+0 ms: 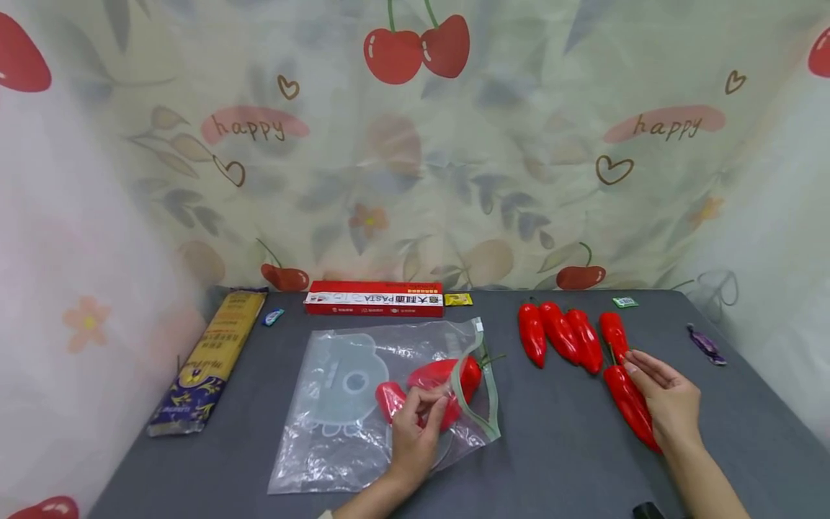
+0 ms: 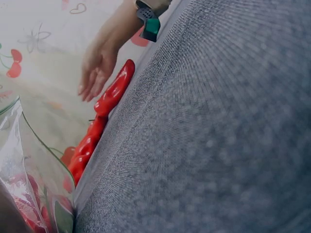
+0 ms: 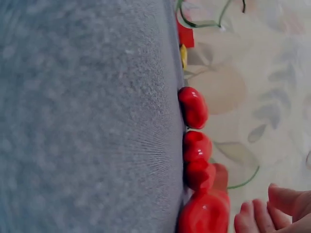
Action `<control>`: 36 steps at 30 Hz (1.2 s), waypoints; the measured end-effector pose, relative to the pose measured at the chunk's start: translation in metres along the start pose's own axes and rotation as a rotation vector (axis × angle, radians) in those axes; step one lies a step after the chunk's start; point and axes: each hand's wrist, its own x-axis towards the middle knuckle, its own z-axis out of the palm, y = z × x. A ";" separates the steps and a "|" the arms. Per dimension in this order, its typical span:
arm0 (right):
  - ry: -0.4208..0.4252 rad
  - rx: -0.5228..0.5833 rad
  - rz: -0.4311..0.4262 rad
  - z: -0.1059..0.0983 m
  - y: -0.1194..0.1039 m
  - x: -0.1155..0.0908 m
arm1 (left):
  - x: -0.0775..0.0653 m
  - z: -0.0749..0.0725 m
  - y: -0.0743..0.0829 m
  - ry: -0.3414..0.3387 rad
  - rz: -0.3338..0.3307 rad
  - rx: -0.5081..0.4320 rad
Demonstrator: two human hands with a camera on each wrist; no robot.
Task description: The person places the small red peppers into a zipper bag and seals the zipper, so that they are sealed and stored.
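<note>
A clear zip bag [image 1: 295, 461] lies on the table with its green-edged mouth toward the right. Several red peppers [image 1: 468, 378] are inside, one with its stem poking out of the mouth. With thumb and fingers my left hand [image 1: 415, 432] pinches the bag's upper sheet near the mouth. My right hand [image 1: 671, 404] hangs over the nearest loose red pepper [image 1: 627, 404], its fingers loosely bent beside the stem end. In the left wrist view a gap shows between the right hand [image 2: 99, 70] and the loose pepper [image 2: 116, 90] below.
More red peppers [image 1: 560, 331] lie in a row behind the right hand. Along the back stand a red pasta box [image 1: 374, 299] and a yellow packet [image 1: 458, 299]. A long noodle bag [image 1: 210, 360] lies left. A purple candy [image 1: 705, 344] and a green packet [image 1: 625, 302] lie right.
</note>
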 end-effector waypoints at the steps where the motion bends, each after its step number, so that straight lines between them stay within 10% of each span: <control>1: 0.018 -0.018 0.016 -0.001 -0.002 0.000 | 0.000 0.000 0.001 0.000 -0.021 -0.002; 9: 0.087 -0.417 0.156 -0.009 0.007 0.009 | 0.007 0.000 0.020 0.005 -0.044 0.013; 17: -0.214 -0.811 0.235 0.003 0.002 0.004 | 0.004 -0.001 0.012 0.007 -0.064 0.012; 23: -0.241 -0.882 0.181 0.006 -0.002 -0.001 | 0.000 0.001 0.002 0.004 -0.047 0.005; 26: -0.222 -0.780 0.176 0.006 -0.003 -0.002 | -0.002 0.001 0.001 -0.006 -0.052 -0.012; 33: -0.247 0.088 0.195 0.044 -0.011 -0.016 | 0.001 0.000 0.004 -0.018 -0.033 -0.018; 36: -0.218 0.241 0.155 0.079 -0.008 -0.026 | 0.001 0.000 0.004 -0.015 -0.025 0.005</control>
